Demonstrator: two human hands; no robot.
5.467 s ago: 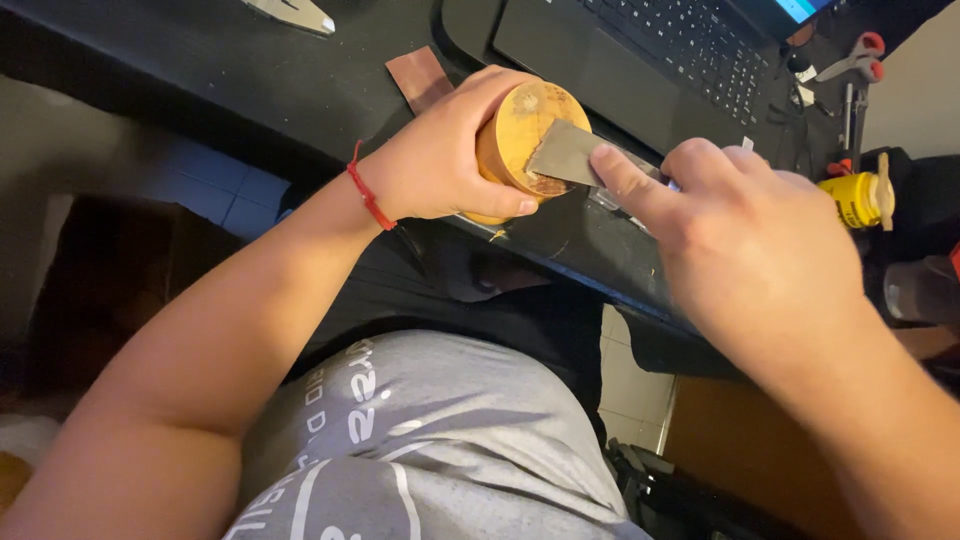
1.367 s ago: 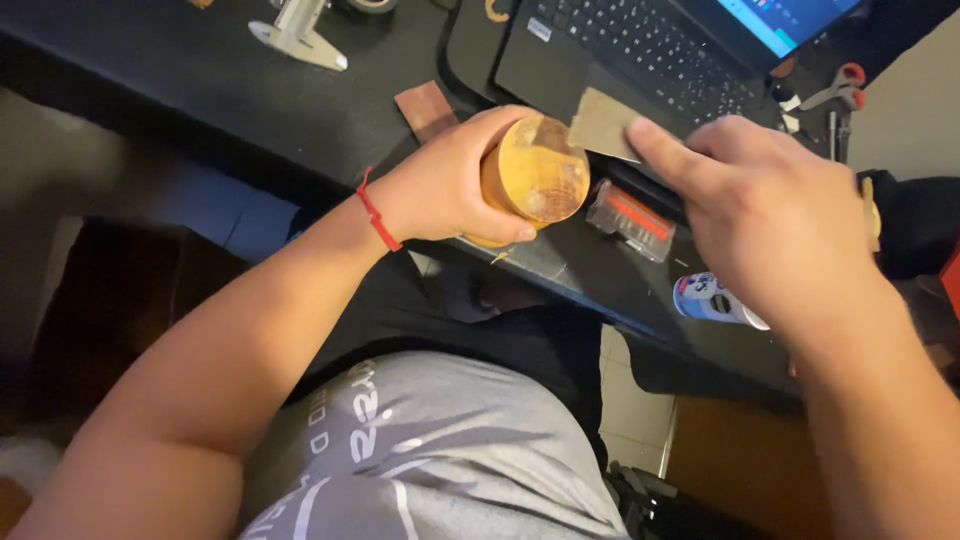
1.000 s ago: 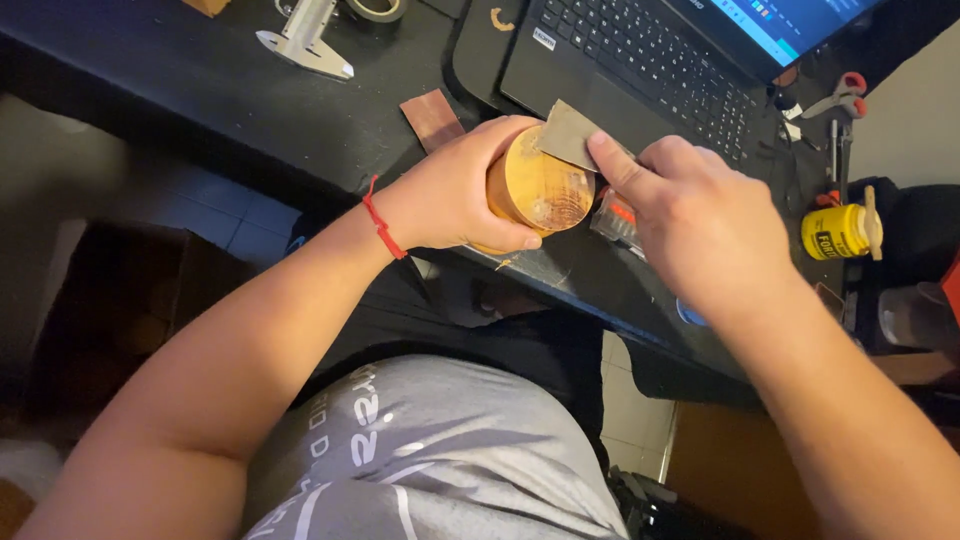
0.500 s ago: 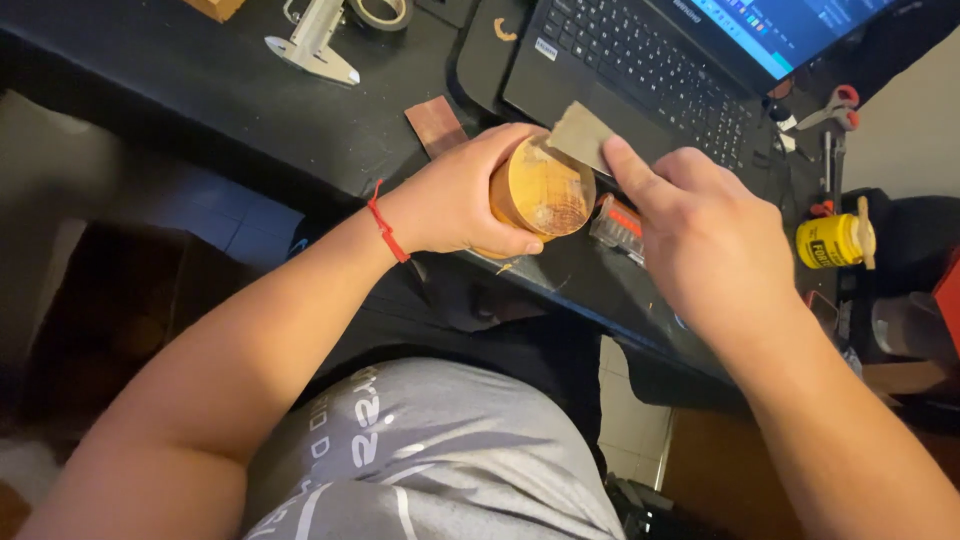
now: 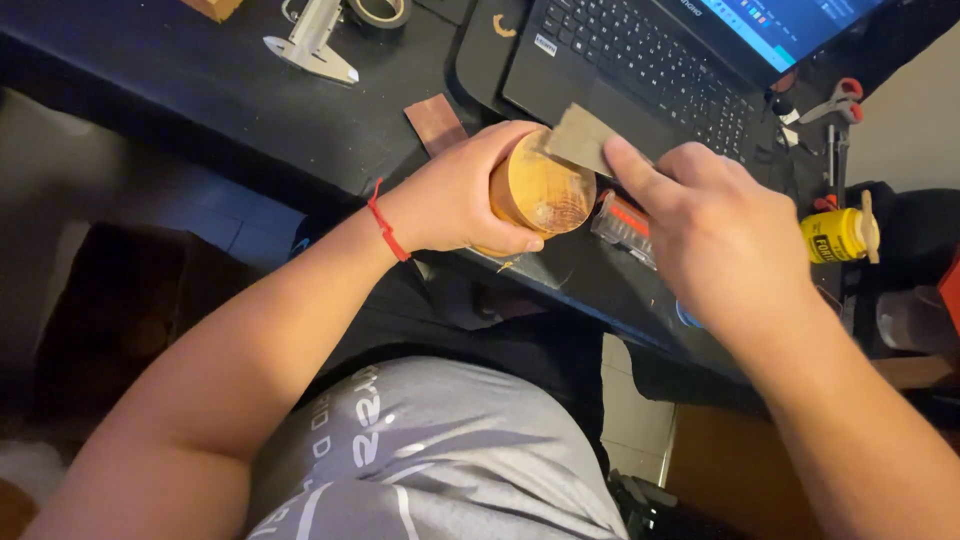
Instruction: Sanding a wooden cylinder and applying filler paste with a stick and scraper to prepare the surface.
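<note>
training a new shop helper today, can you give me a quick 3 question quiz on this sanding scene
1. True or false: the left hand grips the round wooden block.
2. What does the right hand press against the block's upper edge?
A. a metal file
B. a grey sheet of sandpaper
C. a paintbrush
3. Fill in: behind the block, on the black desk, sits an open ____.

Key
1. True: its fingers wrap around the block's side.
2. B, the sheet is pinched under the fingertips at the block's rim.
3. Laptop, with its keyboard and lit screen in view.
</note>
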